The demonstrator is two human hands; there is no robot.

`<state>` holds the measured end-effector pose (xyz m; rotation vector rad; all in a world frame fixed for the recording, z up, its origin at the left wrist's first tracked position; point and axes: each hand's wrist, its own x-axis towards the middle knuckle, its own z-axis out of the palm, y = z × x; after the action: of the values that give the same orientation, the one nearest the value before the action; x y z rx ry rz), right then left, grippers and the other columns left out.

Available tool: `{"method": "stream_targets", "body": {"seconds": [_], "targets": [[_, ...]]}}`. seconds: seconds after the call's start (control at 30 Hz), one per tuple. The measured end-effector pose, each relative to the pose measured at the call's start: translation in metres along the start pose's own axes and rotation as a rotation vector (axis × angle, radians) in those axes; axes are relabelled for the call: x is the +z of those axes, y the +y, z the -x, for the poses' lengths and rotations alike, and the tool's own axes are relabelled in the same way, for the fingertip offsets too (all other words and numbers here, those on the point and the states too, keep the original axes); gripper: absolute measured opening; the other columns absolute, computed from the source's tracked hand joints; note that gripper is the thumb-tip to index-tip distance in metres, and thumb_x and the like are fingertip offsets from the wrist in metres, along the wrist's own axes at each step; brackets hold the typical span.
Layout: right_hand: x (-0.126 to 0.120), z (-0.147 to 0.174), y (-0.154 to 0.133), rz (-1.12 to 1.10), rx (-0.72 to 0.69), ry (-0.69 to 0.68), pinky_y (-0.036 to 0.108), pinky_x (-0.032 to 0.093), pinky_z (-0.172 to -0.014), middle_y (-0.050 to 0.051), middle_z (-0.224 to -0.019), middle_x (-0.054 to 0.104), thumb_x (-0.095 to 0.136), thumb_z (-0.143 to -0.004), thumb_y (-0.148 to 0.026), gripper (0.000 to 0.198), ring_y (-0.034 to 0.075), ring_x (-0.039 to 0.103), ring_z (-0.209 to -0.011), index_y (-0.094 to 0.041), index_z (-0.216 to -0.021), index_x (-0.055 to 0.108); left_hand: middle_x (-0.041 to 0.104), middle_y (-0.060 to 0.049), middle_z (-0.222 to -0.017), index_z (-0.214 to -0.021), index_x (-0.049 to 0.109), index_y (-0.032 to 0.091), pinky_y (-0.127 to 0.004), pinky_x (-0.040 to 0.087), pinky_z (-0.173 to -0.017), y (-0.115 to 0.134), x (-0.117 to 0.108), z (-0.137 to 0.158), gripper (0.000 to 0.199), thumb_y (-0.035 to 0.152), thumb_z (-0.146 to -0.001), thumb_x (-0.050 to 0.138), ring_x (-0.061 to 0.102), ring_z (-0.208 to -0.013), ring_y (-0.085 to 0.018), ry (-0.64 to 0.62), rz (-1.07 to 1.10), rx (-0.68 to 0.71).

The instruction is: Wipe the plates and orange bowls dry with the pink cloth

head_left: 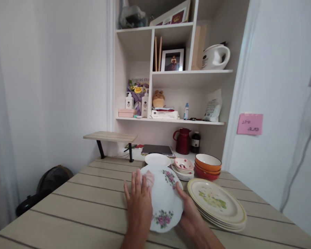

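A white plate with a wavy rim and purple flower prints (166,199) is held tilted above the table, its decorated face towards me. My right hand (190,211) grips its right edge, thumb on the face and the other fingers hidden behind. On the plate's left side my left hand (139,200) presses a crumpled pink cloth (149,179) against the surface, its fingers stretched out over the cloth. Just right of my right hand is a stack of cream plates with a yellow-green rim (217,200).
Behind the held plate stand white plates (157,159), small pink-patterned bowls (184,165) on a stack of saucers (182,175), and orange and red bowls (208,166). A red jug (182,141), a dark bottle (195,142) and a small raised shelf (110,136) are farther back.
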<state>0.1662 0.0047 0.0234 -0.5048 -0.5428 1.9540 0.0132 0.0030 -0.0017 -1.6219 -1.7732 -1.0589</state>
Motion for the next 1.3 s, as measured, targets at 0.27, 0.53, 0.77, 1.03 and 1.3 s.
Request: {"method": "stream_targets", "body": {"seconds": [0.27,0.53,0.77,1.03,1.3], "targets": [[-0.002,0.002,-0.027,-0.108,-0.237,0.027,0.05,0.037,-0.11,0.015,-0.111,0.075,0.069,-0.079,-0.05,0.051,0.032,0.06,-0.121,-0.014,-0.114,0.069,0.047,-0.007,-0.149,-0.142,0.046,0.023,-0.045,0.041,-0.11,0.015,0.007,0.019,0.053,0.008,-0.092,0.04,0.042,-0.138,-0.023,0.001,0.214,0.339],[-0.008,0.002,-0.033,-0.064,-0.277,0.017,0.049,0.039,-0.11,0.013,-0.117,0.073,0.066,-0.081,-0.052,0.053,0.03,0.058,-0.124,-0.017,-0.12,0.067,0.042,-0.004,-0.153,-0.148,0.035,0.027,-0.046,0.042,-0.111,0.024,0.002,0.025,0.063,0.003,-0.09,0.039,0.036,-0.142,-0.021,-0.083,0.276,0.447],[-0.003,0.008,-0.036,-0.048,-0.256,0.089,0.05,0.042,-0.106,0.012,-0.11,0.076,0.069,-0.081,-0.045,0.052,0.031,0.067,-0.112,-0.016,-0.124,0.064,0.04,-0.005,-0.153,-0.149,0.034,0.026,-0.052,0.033,-0.115,0.014,-0.003,0.014,0.062,0.006,-0.09,0.042,0.035,-0.143,-0.024,-0.068,0.213,0.294],[0.003,0.014,-0.029,0.058,-0.065,0.162,0.051,0.048,-0.099,0.014,-0.095,0.079,0.07,-0.081,-0.041,0.046,0.032,0.074,-0.091,-0.013,-0.117,0.067,0.04,-0.008,-0.153,-0.147,0.039,0.026,-0.051,0.033,-0.114,-0.01,0.004,0.002,0.054,0.013,-0.095,0.037,0.031,-0.144,-0.026,-0.054,0.225,0.062],[0.003,0.014,-0.016,0.174,0.042,0.123,0.046,0.049,-0.098,0.017,-0.096,0.078,0.073,-0.08,-0.041,0.044,0.03,0.075,-0.087,-0.009,-0.109,0.071,0.041,-0.012,-0.152,-0.146,0.041,0.021,-0.053,0.032,-0.113,-0.022,0.008,0.0,0.049,0.021,-0.098,0.034,0.037,-0.141,-0.027,-0.01,0.179,-0.094]]}}
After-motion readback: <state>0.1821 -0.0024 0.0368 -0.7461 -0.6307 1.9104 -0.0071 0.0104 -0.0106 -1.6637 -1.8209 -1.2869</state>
